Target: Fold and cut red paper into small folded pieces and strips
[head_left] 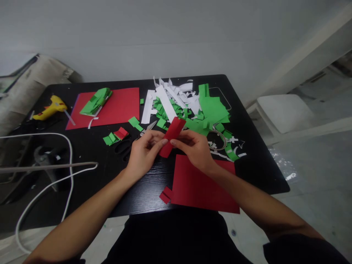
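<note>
A folded strip of red paper [173, 135] is held above the black table [261, 168], tilted up to the right. My left hand [144, 150] pinches its lower left part. My right hand [195, 148] pinches its right side. Both hands are closed on the strip. Directly under my right wrist lies a red paper sheet [198, 187]. Black-handled scissors [132, 143] lie just left of my left hand.
A pile of green and white paper scraps [189, 106] lies behind the hands. Another red sheet [121, 104] with green folded pieces [96, 101] sits at back left. A yellow glue gun [51, 108] and a white cable [68, 154] are at left. A tape roll [218, 141] lies right.
</note>
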`<state>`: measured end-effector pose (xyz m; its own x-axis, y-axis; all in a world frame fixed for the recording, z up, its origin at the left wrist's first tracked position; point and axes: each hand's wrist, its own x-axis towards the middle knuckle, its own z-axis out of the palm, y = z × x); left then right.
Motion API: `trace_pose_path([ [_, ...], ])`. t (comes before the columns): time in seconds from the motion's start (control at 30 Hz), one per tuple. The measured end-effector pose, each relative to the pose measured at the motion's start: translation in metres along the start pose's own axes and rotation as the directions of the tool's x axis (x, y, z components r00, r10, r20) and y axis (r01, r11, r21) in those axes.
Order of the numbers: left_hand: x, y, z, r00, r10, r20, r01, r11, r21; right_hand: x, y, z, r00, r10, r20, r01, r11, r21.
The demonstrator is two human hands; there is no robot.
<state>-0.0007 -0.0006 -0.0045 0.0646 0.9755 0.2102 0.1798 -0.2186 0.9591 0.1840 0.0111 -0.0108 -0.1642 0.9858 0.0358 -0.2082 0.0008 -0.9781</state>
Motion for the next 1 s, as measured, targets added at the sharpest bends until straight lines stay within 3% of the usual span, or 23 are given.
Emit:
trace_pose_path([
  [0.5, -0.0008, 0.0021, -0.0044, 0.996, 0.075, 0.050, -0.084, 0.972, 0.220, -0.0007, -0.0024, -0.0009, 1.000, -0.002, -0.010, 0.002, 1.000, -0.022],
  [1.0, -0.0012, 0.0064, -0.0047, 0.984, 0.165, 0.061, -0.176, 0.942, 0.285, 0.0010, -0.0010, -0.0031, 0.993, 0.109, 0.044, -0.110, 0.994, 0.022],
])
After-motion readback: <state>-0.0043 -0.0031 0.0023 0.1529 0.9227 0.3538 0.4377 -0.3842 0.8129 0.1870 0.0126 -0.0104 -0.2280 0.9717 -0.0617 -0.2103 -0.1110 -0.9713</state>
